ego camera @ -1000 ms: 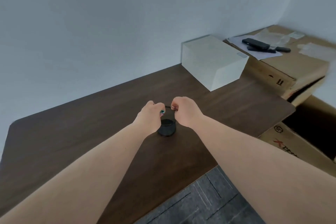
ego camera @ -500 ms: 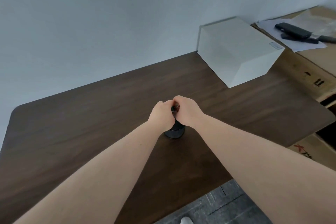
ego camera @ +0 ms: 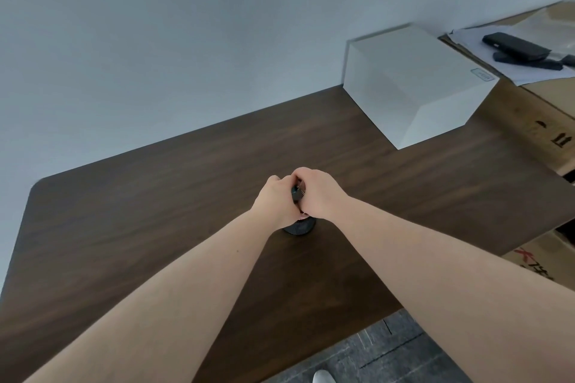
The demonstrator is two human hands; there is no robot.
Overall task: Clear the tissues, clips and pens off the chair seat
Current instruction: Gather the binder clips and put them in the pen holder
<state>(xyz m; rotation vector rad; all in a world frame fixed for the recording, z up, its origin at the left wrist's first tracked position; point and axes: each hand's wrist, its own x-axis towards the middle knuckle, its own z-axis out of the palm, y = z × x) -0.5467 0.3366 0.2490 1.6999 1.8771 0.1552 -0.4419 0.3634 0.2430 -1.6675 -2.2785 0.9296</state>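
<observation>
My left hand (ego camera: 277, 199) and my right hand (ego camera: 320, 193) are pressed together, fingers closed, right above a small black mesh cup (ego camera: 298, 228) that stands on the dark wooden table (ego camera: 155, 211). Small dark clips (ego camera: 297, 193) show in the gap between the two hands, with a bit of pink lower down. The hands hide most of the cup and its inside. The chair seat, tissues and pens are out of view.
A white box (ego camera: 413, 84) sits at the table's far right corner against the wall. Beside it a cardboard box (ego camera: 544, 121) carries papers and black devices (ego camera: 513, 45). Another carton (ego camera: 535, 258) stands low on the right. Grey carpet (ego camera: 389, 354) lies below the table edge.
The two hands have closed together over the cup; a second ago they were slightly apart with its rim showing. The view has shifted, so the white box sits further right.
</observation>
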